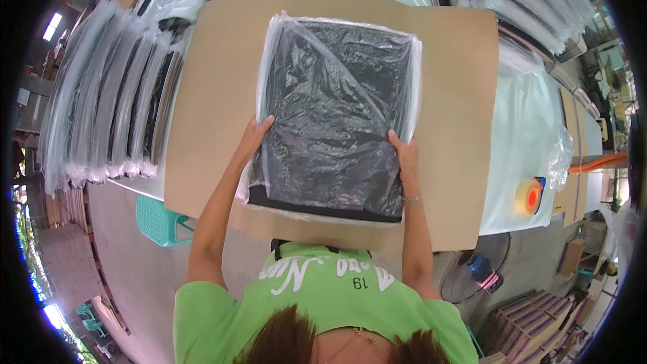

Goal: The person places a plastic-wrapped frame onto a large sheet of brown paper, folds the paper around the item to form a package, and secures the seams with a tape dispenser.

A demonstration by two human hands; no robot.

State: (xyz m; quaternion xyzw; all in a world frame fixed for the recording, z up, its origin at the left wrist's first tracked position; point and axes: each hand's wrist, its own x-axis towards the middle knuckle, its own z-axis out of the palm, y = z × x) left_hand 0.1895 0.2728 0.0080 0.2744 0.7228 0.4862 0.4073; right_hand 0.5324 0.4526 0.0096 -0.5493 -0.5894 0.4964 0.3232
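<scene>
A flat black rectangular panel [330, 121] lies inside a clear, wrinkled plastic bag on a large brown cardboard sheet [455, 114]. Its black lower edge shows plainly near me, and a fold of plastic runs slantwise across its top. My left hand [256, 135] grips the bagged panel's left edge, thumb on top and the other fingers mostly hidden below. Across from it, my right hand [406, 152] holds the right edge the same way, thumb over the plastic.
Plastic-wrapped panels [101, 94] stand in a row at left, with more wrapped panels [532, 0] at far right. A tape roll [529, 197] sits on the right of the table. Below are a green stool [158, 221] and a fan [465, 276].
</scene>
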